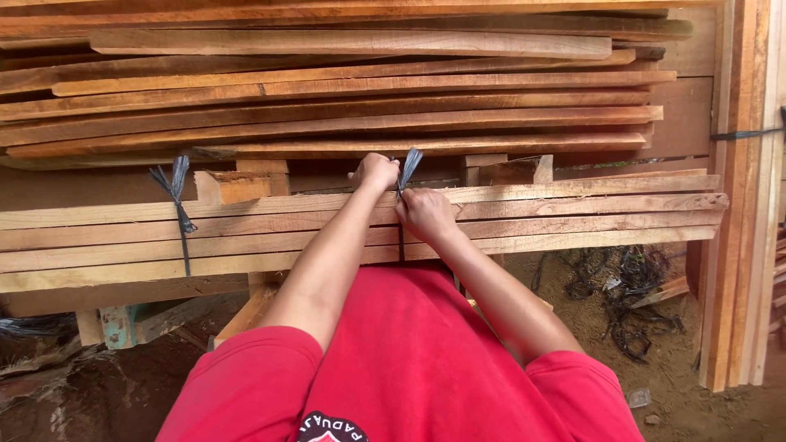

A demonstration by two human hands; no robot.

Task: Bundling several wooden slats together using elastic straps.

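The fingertips of the left hand (375, 170) are hidden behind the bundle of planks (573, 214). The dark strap (407, 168) disappears under the right hand (424, 214). The upper plank stack (327, 90) runs off the left edge. The tangle of dark strapping (626, 286) on the ground is too jumbled to sort out.

I see both of my arms stretched forward and up from the red short sleeves, bare from the upper arm down, converging so the wrists nearly meet in the middle of the view. My left hand (375, 171) sits slightly higher and farther out, fingers curled into a closed fist with the knuckles facing me. My right hand (425, 214) lies just below and beside it, back of the hand toward me, fingers pinched shut and wrist bent slightly inward.
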